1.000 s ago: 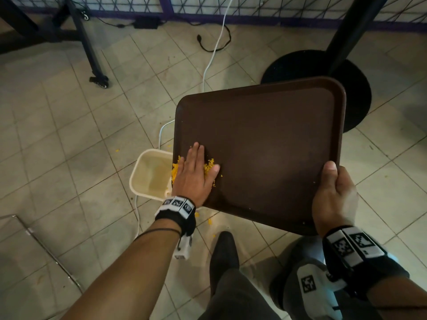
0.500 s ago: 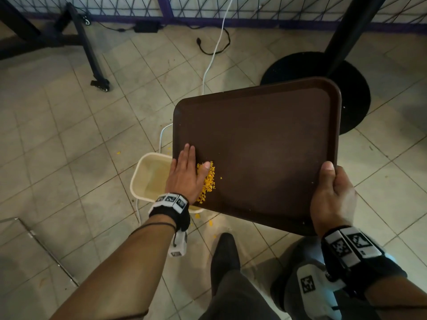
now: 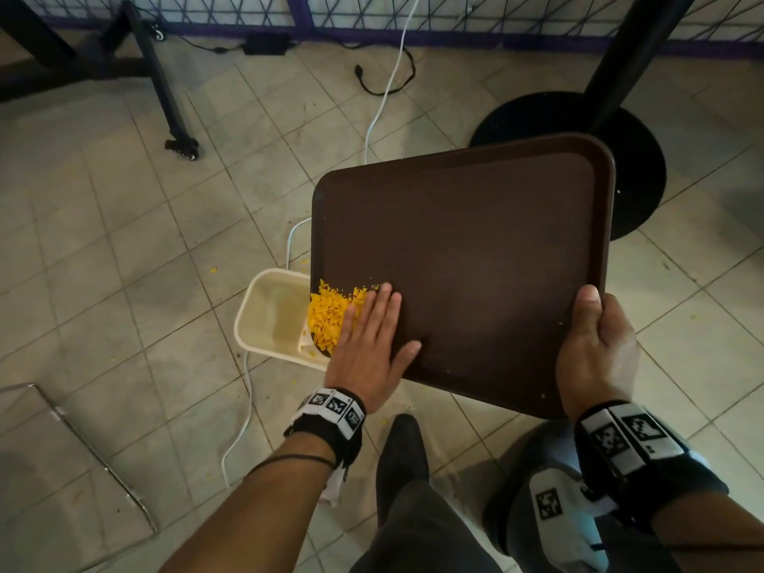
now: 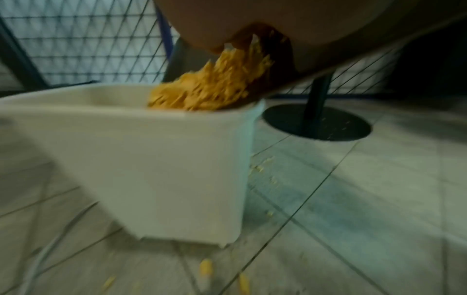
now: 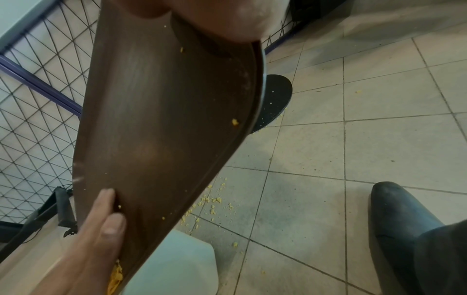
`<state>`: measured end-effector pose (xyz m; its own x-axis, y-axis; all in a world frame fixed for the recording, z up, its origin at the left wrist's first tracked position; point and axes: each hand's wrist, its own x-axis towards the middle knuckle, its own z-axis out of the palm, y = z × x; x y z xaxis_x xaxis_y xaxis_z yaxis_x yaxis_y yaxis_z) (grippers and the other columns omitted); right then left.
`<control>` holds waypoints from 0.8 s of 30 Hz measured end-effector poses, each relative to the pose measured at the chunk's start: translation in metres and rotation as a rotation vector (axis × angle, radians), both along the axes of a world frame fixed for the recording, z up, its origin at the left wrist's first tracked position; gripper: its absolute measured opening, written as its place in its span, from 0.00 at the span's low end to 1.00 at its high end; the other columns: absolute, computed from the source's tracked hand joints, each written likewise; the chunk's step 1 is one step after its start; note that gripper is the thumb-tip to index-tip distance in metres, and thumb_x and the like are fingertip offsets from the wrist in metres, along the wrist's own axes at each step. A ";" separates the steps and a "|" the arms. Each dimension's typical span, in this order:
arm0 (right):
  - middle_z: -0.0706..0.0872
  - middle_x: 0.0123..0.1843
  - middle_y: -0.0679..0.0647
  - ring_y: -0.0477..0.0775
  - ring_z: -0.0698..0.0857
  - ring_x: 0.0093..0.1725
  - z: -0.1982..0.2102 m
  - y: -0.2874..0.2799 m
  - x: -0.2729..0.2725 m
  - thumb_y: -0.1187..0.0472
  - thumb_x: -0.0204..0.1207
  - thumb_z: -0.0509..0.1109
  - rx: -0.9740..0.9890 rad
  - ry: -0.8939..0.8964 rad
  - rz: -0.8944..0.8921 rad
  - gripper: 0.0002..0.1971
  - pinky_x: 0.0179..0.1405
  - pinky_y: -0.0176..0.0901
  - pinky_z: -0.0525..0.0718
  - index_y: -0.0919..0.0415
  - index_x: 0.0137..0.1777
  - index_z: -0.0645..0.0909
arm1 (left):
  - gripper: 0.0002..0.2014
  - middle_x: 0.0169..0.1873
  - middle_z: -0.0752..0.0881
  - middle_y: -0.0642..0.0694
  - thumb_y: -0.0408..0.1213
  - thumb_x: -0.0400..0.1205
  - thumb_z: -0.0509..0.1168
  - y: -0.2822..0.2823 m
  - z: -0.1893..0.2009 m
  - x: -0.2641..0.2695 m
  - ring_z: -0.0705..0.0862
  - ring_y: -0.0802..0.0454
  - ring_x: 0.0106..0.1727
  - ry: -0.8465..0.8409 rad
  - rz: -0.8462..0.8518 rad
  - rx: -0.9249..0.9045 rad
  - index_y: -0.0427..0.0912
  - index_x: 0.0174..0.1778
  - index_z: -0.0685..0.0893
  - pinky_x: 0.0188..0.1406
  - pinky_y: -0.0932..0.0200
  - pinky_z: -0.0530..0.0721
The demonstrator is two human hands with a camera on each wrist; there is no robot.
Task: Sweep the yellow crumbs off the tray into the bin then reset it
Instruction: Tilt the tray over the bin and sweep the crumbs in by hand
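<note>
A dark brown tray (image 3: pixel 475 250) is held tilted, its lower left corner over a cream bin (image 3: pixel 268 314) on the floor. My right hand (image 3: pixel 595 345) grips the tray's near right edge, thumb on top. My left hand (image 3: pixel 368 337) lies flat on the tray with straight fingers, and a heap of yellow crumbs (image 3: pixel 328 318) is bunched against its outer edge at the tray's corner. In the left wrist view the crumbs (image 4: pixel 209 87) spill over the bin's rim (image 4: pixel 101 93). The right wrist view shows the tray's surface (image 5: pixel 156 119) with a few stray specks and the left hand's fingers (image 5: pixel 101 215).
A black round table base with its pole (image 3: pixel 578 134) stands behind the tray. White and black cables (image 3: pixel 384 88) run across the tiled floor. Scattered crumbs (image 5: pixel 209 201) lie on the tiles near the bin. My dark shoe (image 3: pixel 403 448) is below the tray. A wire fence (image 3: pixel 372 10) lines the back.
My left hand slid back right across the tray, then pushed left again. The crumbs, before hidden under and right of the hand, are now heaped at its left by the corner over the bin.
</note>
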<state>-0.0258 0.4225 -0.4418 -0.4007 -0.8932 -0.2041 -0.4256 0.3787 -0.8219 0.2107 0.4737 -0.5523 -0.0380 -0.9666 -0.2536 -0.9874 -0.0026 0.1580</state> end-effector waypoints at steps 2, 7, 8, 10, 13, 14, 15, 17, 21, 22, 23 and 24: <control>0.79 0.37 0.50 0.52 0.77 0.36 -0.001 -0.001 -0.001 0.46 0.87 0.50 0.001 -0.002 -0.005 0.21 0.39 0.47 0.73 0.61 0.48 0.77 | 0.37 0.87 0.36 0.47 0.65 0.86 0.30 0.010 -0.012 0.014 0.32 0.51 0.86 -0.028 0.062 0.047 0.46 0.87 0.38 0.85 0.43 0.38; 0.78 0.36 0.49 0.48 0.76 0.35 -0.001 0.000 -0.001 0.46 0.87 0.50 0.005 0.016 0.007 0.21 0.39 0.46 0.72 0.61 0.49 0.77 | 0.38 0.87 0.38 0.48 0.65 0.84 0.26 0.028 -0.022 0.047 0.33 0.50 0.86 -0.090 0.062 0.116 0.46 0.87 0.41 0.85 0.41 0.39; 0.78 0.36 0.49 0.47 0.76 0.35 -0.001 0.000 -0.001 0.46 0.87 0.50 0.003 0.019 0.011 0.21 0.38 0.46 0.72 0.61 0.49 0.77 | 0.38 0.87 0.39 0.48 0.65 0.85 0.27 0.028 -0.021 0.053 0.34 0.50 0.86 -0.101 0.065 0.120 0.46 0.87 0.42 0.85 0.41 0.39; 0.78 0.36 0.48 0.46 0.76 0.35 -0.001 0.000 -0.001 0.46 0.87 0.49 -0.003 0.021 0.014 0.21 0.37 0.46 0.72 0.60 0.48 0.77 | 0.37 0.87 0.42 0.49 0.64 0.85 0.28 0.026 -0.017 0.063 0.35 0.51 0.86 -0.114 0.061 0.125 0.47 0.88 0.45 0.85 0.42 0.39; 0.77 0.35 0.47 0.45 0.76 0.34 -0.001 0.001 -0.001 0.46 0.87 0.50 -0.004 0.025 0.015 0.20 0.35 0.45 0.71 0.60 0.48 0.76 | 0.34 0.87 0.53 0.49 0.62 0.88 0.31 0.010 -0.003 0.075 0.46 0.51 0.87 -0.023 0.072 0.012 0.48 0.87 0.54 0.86 0.43 0.46; 0.77 0.35 0.47 0.45 0.75 0.34 -0.001 0.001 -0.001 0.46 0.87 0.50 -0.003 0.025 0.014 0.20 0.35 0.45 0.71 0.60 0.48 0.76 | 0.33 0.86 0.56 0.48 0.61 0.89 0.33 0.002 0.001 0.077 0.50 0.51 0.87 0.012 0.092 -0.035 0.48 0.86 0.57 0.85 0.44 0.49; 0.77 0.35 0.47 0.45 0.75 0.34 -0.002 0.001 -0.002 0.46 0.87 0.50 -0.005 0.025 0.015 0.20 0.36 0.45 0.70 0.60 0.48 0.76 | 0.32 0.86 0.58 0.48 0.60 0.89 0.35 -0.009 0.003 0.080 0.52 0.51 0.87 0.040 0.116 -0.075 0.48 0.86 0.59 0.85 0.45 0.50; 0.77 0.35 0.47 0.47 0.75 0.34 -0.002 0.001 -0.003 0.46 0.87 0.50 -0.009 0.031 0.016 0.21 0.38 0.45 0.70 0.61 0.47 0.76 | 0.33 0.87 0.56 0.47 0.60 0.89 0.37 -0.028 0.004 0.084 0.52 0.49 0.87 0.060 0.167 -0.081 0.46 0.86 0.57 0.85 0.45 0.50; 0.77 0.35 0.46 0.43 0.75 0.34 -0.002 0.000 -0.002 0.46 0.87 0.50 -0.011 0.022 0.009 0.20 0.37 0.45 0.70 0.60 0.48 0.76 | 0.38 0.88 0.48 0.46 0.66 0.85 0.31 -0.039 -0.007 0.085 0.46 0.49 0.87 0.036 0.233 0.072 0.45 0.87 0.48 0.85 0.43 0.47; 0.77 0.35 0.46 0.43 0.75 0.34 -0.002 0.000 -0.001 0.46 0.87 0.50 -0.013 0.021 0.010 0.20 0.37 0.45 0.70 0.60 0.48 0.76 | 0.39 0.88 0.48 0.46 0.67 0.85 0.31 -0.032 -0.011 0.083 0.46 0.49 0.87 0.035 0.236 0.088 0.45 0.87 0.46 0.86 0.43 0.47; 0.77 0.36 0.46 0.42 0.75 0.35 -0.002 0.000 -0.001 0.46 0.87 0.50 -0.016 0.019 0.012 0.20 0.37 0.45 0.70 0.59 0.48 0.76 | 0.40 0.88 0.48 0.46 0.67 0.85 0.30 -0.023 -0.015 0.081 0.46 0.49 0.87 0.036 0.231 0.097 0.45 0.87 0.46 0.85 0.42 0.48; 0.77 0.36 0.45 0.42 0.75 0.35 -0.001 0.000 -0.001 0.47 0.87 0.50 -0.016 0.015 0.012 0.19 0.37 0.45 0.71 0.59 0.48 0.76 | 0.40 0.88 0.48 0.45 0.68 0.85 0.30 -0.011 -0.018 0.079 0.47 0.49 0.87 0.037 0.224 0.104 0.45 0.87 0.46 0.85 0.42 0.49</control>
<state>-0.0263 0.4222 -0.4432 -0.3927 -0.9011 -0.1840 -0.4427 0.3606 -0.8210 0.2899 0.4622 -0.5708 0.1628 -0.9208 -0.3545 -0.9540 -0.2386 0.1816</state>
